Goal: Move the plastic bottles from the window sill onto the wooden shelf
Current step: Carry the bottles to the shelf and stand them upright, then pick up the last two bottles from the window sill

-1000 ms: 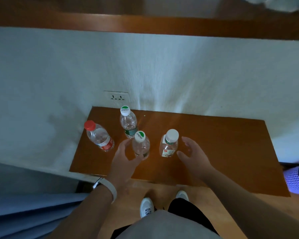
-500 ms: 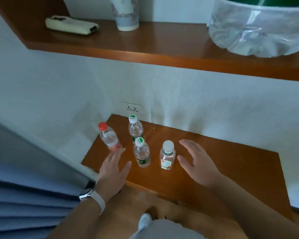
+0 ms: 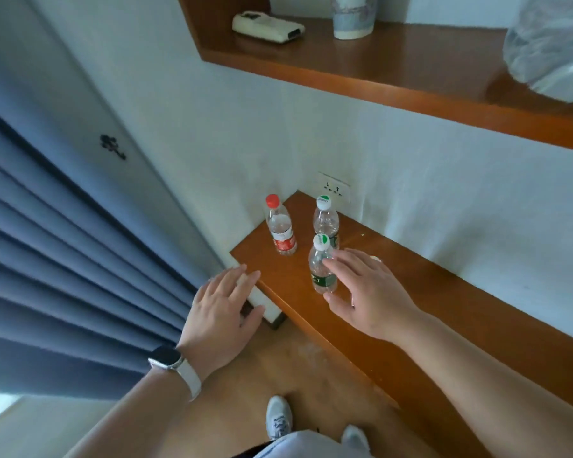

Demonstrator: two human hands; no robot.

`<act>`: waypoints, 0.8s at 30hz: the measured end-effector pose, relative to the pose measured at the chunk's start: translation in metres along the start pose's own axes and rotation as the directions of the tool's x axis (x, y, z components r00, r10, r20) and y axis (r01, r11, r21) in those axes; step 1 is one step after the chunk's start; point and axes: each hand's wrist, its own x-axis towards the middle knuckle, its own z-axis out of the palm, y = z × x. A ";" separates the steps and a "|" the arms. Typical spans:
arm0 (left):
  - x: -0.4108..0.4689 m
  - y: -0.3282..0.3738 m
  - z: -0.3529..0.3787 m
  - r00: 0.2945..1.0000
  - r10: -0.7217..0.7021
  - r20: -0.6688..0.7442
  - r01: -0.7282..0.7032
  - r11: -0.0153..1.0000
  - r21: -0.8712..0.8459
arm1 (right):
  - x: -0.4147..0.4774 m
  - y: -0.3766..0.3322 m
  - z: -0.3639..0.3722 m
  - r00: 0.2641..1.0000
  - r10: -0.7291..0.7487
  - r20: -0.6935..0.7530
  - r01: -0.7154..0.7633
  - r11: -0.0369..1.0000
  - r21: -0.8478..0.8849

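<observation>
Three clear plastic bottles show upright on the low wooden shelf (image 3: 427, 302): a red-capped one (image 3: 281, 228) at the left corner, a green-and-white-capped one (image 3: 326, 219) at the back, and another (image 3: 321, 271) nearer me. A fourth bottle is almost fully hidden behind my right hand (image 3: 369, 292). That hand is open, fingers spread, its fingertips at the near bottle's right side. My left hand (image 3: 220, 314) is open too, hovering by the shelf's left front corner, holding nothing.
A higher wooden ledge (image 3: 394, 81) carries a white remote (image 3: 267, 26), a cup (image 3: 353, 19) and a clear plastic bag (image 3: 556, 44). A wall socket (image 3: 333, 188) sits behind the bottles. Blue curtain (image 3: 63, 259) hangs at left. My shoes (image 3: 278, 421) stand on wooden floor.
The view has swung left. My left hand has drawn back off the shelf towards its left corner. My right hand has shifted left, covering the white-capped bottle and reaching the near green-labelled one.
</observation>
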 end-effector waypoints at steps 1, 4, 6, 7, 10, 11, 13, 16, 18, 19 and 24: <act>-0.007 -0.002 -0.005 1.000 -0.008 -0.004 0.008 1.000 0.014 | 0.004 -0.006 0.001 1.000 -0.023 0.016 0.023 1.000 0.009; -0.022 -0.011 -0.017 0.998 -0.053 -0.017 0.054 0.998 0.020 | 0.015 -0.027 0.006 0.995 -0.088 0.055 0.089 0.996 -0.011; -0.031 -0.017 -0.022 0.997 -0.073 -0.040 0.074 0.997 0.027 | 0.020 -0.043 0.008 0.990 -0.115 0.080 0.118 0.992 -0.032; -0.035 -0.020 -0.024 0.995 -0.079 -0.053 0.081 0.996 0.030 | 0.022 -0.052 0.009 0.988 -0.129 0.082 0.132 0.990 -0.043; -0.048 -0.034 -0.027 0.991 -0.107 -0.076 0.108 0.994 0.022 | 0.031 -0.078 0.011 0.979 -0.176 0.107 0.184 0.981 -0.063; -0.054 -0.041 -0.028 0.990 -0.112 -0.086 0.114 0.993 0.021 | 0.034 -0.087 0.012 0.975 -0.190 0.117 0.199 0.977 -0.074; -0.066 -0.058 -0.028 0.986 -0.109 -0.128 0.112 0.994 0.016 | 0.041 -0.106 0.016 0.967 -0.215 0.136 0.230 0.968 -0.099; -0.095 -0.094 -0.030 0.972 -0.130 -0.197 0.134 0.991 0.007 | 0.051 -0.145 0.027 0.950 -0.260 0.171 0.280 0.954 -0.110; -0.118 -0.123 -0.035 0.956 -0.195 -0.219 0.197 0.980 -0.012 | 0.059 -0.182 0.039 0.937 -0.303 0.174 0.323 0.941 -0.102; -0.129 -0.138 -0.038 0.943 -0.234 -0.235 0.235 0.972 -0.025 | 0.063 -0.202 0.046 0.926 -0.333 0.178 0.353 0.931 -0.095; -0.186 -0.210 -0.049 0.894 -0.327 -0.308 0.323 0.944 -0.065 | 0.087 -0.310 0.075 0.875 -0.453 0.168 0.469 0.880 -0.071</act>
